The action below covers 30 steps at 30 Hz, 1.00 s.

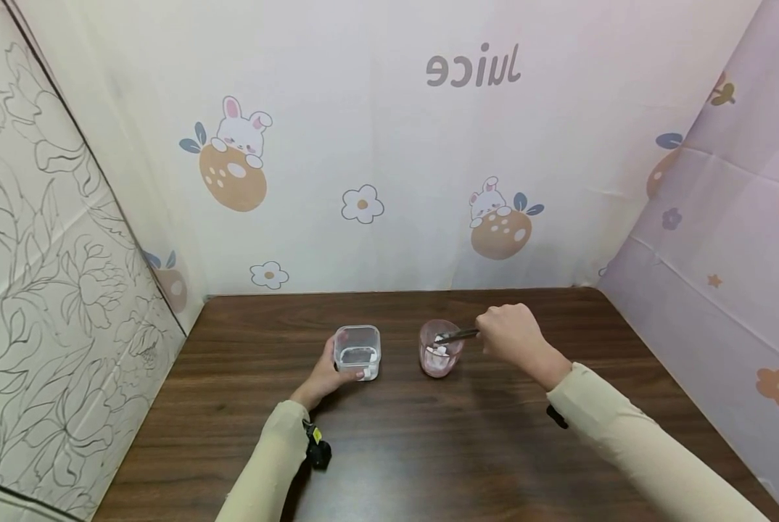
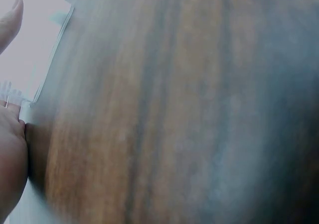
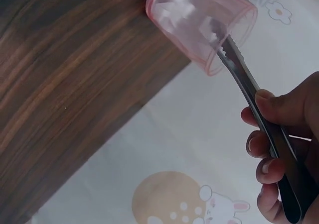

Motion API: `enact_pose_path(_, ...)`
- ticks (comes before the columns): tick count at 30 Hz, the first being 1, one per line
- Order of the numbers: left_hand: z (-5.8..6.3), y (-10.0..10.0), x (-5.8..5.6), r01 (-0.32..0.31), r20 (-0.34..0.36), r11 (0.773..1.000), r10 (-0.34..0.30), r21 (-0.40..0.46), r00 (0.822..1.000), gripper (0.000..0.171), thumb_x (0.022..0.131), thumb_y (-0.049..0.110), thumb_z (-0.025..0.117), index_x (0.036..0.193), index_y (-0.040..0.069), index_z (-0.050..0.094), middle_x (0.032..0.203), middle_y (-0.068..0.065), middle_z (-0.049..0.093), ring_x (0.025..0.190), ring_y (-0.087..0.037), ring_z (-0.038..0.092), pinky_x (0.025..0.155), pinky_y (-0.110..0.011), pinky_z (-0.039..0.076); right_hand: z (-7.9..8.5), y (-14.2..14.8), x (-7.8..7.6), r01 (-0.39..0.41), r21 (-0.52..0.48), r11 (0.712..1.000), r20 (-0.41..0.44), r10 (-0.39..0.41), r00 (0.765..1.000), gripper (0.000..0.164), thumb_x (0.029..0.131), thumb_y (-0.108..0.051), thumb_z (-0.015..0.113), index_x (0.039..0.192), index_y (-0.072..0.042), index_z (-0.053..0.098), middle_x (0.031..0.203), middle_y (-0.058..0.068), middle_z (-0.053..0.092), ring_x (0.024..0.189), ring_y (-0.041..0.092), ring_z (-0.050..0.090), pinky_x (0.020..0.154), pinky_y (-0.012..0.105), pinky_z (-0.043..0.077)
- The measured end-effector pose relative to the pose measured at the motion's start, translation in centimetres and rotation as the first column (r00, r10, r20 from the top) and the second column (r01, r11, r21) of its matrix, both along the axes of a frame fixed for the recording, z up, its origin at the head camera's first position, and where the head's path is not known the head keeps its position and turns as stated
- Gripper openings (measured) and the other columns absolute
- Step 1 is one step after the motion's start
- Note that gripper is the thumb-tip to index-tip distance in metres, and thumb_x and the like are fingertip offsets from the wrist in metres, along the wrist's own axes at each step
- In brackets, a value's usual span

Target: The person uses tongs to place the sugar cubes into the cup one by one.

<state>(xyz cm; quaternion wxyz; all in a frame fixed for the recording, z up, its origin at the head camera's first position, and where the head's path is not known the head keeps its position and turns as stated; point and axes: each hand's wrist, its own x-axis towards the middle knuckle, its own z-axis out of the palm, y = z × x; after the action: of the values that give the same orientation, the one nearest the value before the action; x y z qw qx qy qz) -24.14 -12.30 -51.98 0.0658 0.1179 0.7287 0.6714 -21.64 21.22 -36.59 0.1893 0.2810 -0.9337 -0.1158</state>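
Note:
My right hand (image 1: pixel 510 333) grips a pair of metal tongs (image 3: pixel 249 87), thumb on one side and fingers curled round the other. The tongs' toothed tips reach inside a clear pink cup (image 1: pixel 439 362), where several white cubes (image 3: pixel 177 7) lie at the bottom. To the left, my left hand (image 1: pixel 327 373) holds a square clear plastic container (image 1: pixel 357 337) by its side, thumb along the front wall. A few white pieces (image 1: pixel 368 372) sit in that container's right front corner. In the left wrist view only part of the hand and the container's edge show.
Both vessels stand on a dark wooden table (image 1: pixel 415 449), toward its back edge. Behind it hangs a printed cloth (image 1: pixel 402 145) with rabbits and flowers, and similar cloths close in the left and right sides. A black wrist device (image 1: pixel 318 446) is strapped on the left sleeve.

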Motion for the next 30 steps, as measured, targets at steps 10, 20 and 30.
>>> enact_pose_path(10,-1.7,0.2,-0.7,-0.018,0.004,1.0,0.018,0.004,1.0,0.095,0.071,-0.004,0.08,0.146,0.002,0.021,0.148,-0.023,0.03,0.132,-0.038,0.03,0.106,-0.049,0.022,-1.1,-0.7,-0.6,-0.039,0.001,0.999,-0.043,0.039,0.998,0.036,0.062,-0.009,0.079,0.049,-0.016,0.046,0.046,-0.003,0.041,0.042,0.011,0.031,0.036,0.032,0.032)
enact_pose_path(20,1.3,0.1,0.8,0.005,-0.012,1.0,-0.005,-0.029,1.0,0.09,0.074,-0.005,0.076,0.145,-0.004,0.02,0.146,-0.029,0.029,0.131,-0.045,0.029,0.105,-0.055,0.022,-1.6,-1.1,-1.0,-0.048,0.042,0.998,-0.055,0.05,0.997,0.035,0.058,-0.007,0.076,0.049,-0.017,0.043,0.047,-0.003,0.042,0.044,0.01,0.029,0.036,0.032,0.033)
enact_pose_path(30,1.8,0.0,1.0,-0.007,0.005,1.0,0.007,-0.004,1.0,0.09,0.073,-0.006,0.076,0.144,-0.005,0.021,0.146,-0.028,0.031,0.131,-0.043,0.03,0.106,-0.052,0.022,-1.8,-1.3,-1.1,-0.052,0.062,0.997,-0.079,0.057,0.995,0.037,0.058,-0.004,0.072,0.048,-0.018,0.039,0.046,-0.003,0.041,0.041,0.01,0.032,0.035,0.033,0.033)
